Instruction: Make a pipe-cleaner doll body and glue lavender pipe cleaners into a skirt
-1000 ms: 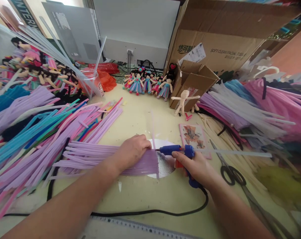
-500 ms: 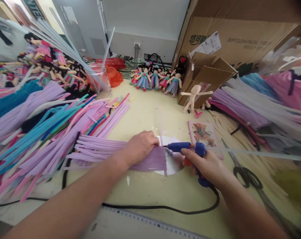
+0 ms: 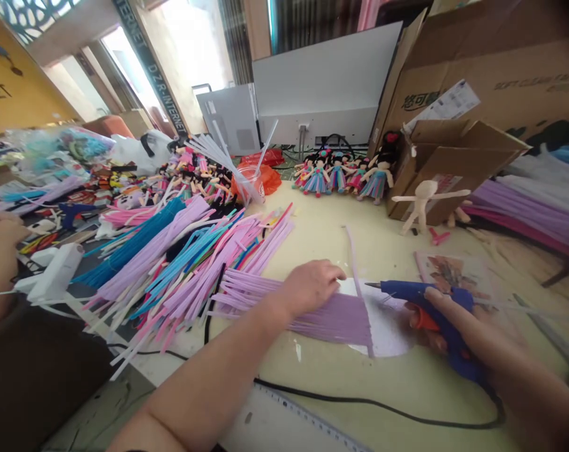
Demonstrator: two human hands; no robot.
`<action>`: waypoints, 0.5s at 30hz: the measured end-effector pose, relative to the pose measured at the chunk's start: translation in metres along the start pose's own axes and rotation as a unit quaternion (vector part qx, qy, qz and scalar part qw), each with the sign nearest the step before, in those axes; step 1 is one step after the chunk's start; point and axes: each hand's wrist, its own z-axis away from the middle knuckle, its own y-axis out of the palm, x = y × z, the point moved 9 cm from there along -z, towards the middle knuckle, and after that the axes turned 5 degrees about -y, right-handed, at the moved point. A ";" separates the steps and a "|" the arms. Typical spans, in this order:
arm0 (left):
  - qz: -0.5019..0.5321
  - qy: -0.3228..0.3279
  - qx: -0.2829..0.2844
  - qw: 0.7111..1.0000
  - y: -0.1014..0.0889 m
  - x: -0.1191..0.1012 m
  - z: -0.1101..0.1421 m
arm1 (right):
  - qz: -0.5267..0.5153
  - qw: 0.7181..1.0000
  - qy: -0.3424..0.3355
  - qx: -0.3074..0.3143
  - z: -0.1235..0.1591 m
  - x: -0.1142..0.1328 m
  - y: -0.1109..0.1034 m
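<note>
My left hand (image 3: 312,285) lies fingers-down on a flat row of lilac pipe cleaners (image 3: 331,317) and presses them onto the table. One lilac pipe cleaner (image 3: 357,276) lies across their right ends, over a round shiny sheet (image 3: 390,326). My right hand (image 3: 446,320) grips a blue hot glue gun (image 3: 418,294) with a finger along its top. The nozzle points left, a short way right of the crossing pipe cleaner. A black cord (image 3: 359,402) runs from the gun along the table front.
Heaps of coloured pipe cleaners (image 3: 180,257) cover the left. Finished dolls (image 3: 340,176) and a bare doll body (image 3: 423,201) stand at the back by cardboard boxes (image 3: 458,157). A ruler (image 3: 307,420) lies at the front edge. Another person's hand (image 3: 2,235) is at far left.
The view has swung left and up, revealing the left side of the table and another person. The glue gun has drawn back to the right, away from the lilac row. My left hand stays pressed down.
</note>
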 end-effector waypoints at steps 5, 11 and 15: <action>-0.066 -0.160 -0.093 0.980 -0.081 0.065 0.008 | 0.002 1.000 0.008 0.015 -0.002 -0.007 -0.001; -0.211 -0.261 -0.002 0.942 -0.101 0.145 0.017 | -0.005 1.000 0.005 -0.001 -0.011 -0.018 -0.004; -0.217 -0.291 0.019 0.932 -0.091 0.169 0.018 | -0.011 1.000 -0.001 -0.005 -0.012 -0.020 -0.004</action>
